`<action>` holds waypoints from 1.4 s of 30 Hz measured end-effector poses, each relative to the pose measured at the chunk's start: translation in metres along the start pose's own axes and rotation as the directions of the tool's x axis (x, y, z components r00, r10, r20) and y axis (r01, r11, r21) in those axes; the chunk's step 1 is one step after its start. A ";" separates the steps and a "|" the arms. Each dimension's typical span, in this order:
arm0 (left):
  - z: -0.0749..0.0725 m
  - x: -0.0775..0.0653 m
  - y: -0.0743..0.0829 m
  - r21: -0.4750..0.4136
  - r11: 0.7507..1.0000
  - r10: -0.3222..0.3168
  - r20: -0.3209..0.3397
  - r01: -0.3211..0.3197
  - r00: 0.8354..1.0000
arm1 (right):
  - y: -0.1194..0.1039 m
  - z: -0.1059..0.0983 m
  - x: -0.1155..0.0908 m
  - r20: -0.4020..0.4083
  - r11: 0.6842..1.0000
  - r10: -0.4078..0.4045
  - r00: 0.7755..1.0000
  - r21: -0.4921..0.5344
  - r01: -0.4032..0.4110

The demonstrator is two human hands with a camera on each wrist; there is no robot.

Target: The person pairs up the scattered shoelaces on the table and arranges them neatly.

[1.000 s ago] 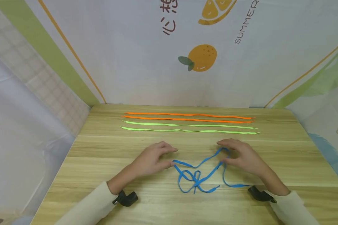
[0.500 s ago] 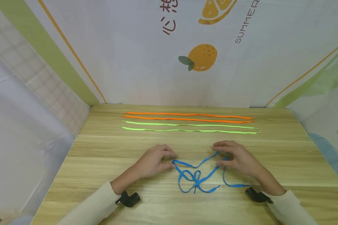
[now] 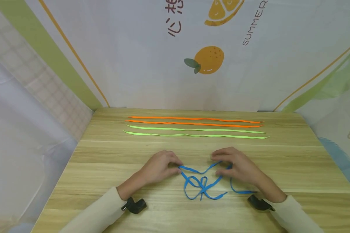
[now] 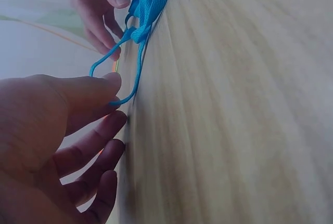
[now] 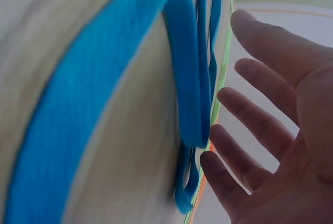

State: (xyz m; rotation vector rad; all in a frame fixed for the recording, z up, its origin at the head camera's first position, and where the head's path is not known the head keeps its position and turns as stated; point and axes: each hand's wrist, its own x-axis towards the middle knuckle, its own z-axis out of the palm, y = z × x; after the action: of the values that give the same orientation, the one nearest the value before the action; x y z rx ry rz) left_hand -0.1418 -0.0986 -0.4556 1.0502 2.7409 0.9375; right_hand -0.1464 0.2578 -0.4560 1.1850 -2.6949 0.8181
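A blue shoelace lies tangled in loops on the table in front of me. At its left bend, my left hand pinches the lace between thumb and index finger; in the left wrist view the loop runs out from those fingertips. My right hand hovers over the lace's right side, hiding part of it. The right wrist view has its fingers spread and apart from the lace, holding nothing.
Behind the hands, two orange laces and two lime-green laces lie straight, side by side across the wooden table. A printed cloth hangs at the table's back edge.
My right hand has moved left over the blue shoelace. My left hand's fingers have closed on the lace's left bend. The orange and green laces are unmoved.
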 end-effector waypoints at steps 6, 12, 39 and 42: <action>0.002 0.001 -0.002 0.008 1.000 0.019 -0.018 -0.019 1.000 | -0.008 0.004 0.005 0.017 0.999 -0.035 0.999 -0.008 0.035; 0.001 0.002 0.001 -0.067 0.998 0.004 -0.036 -0.007 0.999 | -0.015 0.009 0.009 0.022 0.999 -0.037 0.999 0.010 0.037; -0.017 0.000 0.021 -0.371 0.928 -0.054 -0.073 0.023 0.996 | -0.025 0.023 0.022 0.082 0.995 -0.017 0.996 0.095 0.009; -0.019 -0.001 0.020 -0.377 0.925 -0.076 -0.075 0.043 0.994 | -0.024 0.023 0.021 0.081 0.995 -0.014 0.997 0.100 0.006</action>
State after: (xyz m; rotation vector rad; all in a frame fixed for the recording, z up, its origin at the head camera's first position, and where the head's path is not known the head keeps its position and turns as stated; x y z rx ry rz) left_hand -0.1342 -0.0980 -0.4289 0.8689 2.4904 1.4545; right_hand -0.1413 0.2192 -0.4589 1.2787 -2.7385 0.9329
